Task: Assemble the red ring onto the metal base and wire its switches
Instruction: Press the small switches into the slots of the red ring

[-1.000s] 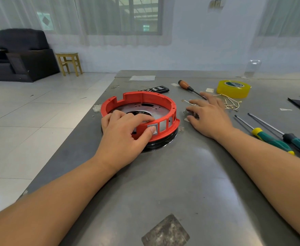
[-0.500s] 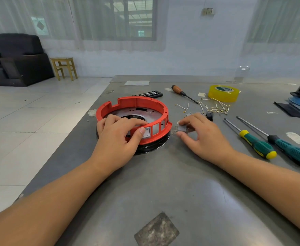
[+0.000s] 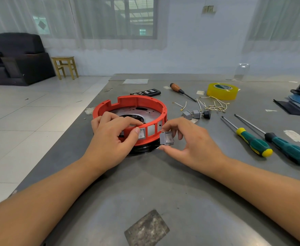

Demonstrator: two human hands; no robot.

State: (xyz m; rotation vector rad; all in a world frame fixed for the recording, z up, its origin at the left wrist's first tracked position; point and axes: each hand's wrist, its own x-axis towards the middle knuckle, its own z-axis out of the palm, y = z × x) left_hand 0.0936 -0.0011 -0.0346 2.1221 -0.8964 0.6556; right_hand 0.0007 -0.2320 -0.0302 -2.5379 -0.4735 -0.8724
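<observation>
The red ring (image 3: 136,107) sits on the metal base (image 3: 142,150) on the grey table (image 3: 163,183), and the left hand (image 3: 110,142) grips its near wall, thumb pressed beside 1 fitted switch (image 3: 141,133). The right hand (image 3: 190,146) pinches a loose grey switch (image 3: 166,138) (rocker face toward the camera) just beside the ring's empty slots. 2 more grey switches (image 3: 191,114) lie near the wire pieces (image 3: 213,105).

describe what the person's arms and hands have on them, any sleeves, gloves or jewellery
Nothing is worn that shows. Both forearms are bare right down to the bottom edge of the frame, with no sleeve cuffs in view. The left hand and the right hand are ungloved, and no rings, watch, wristband or markings are visible on either one.
</observation>
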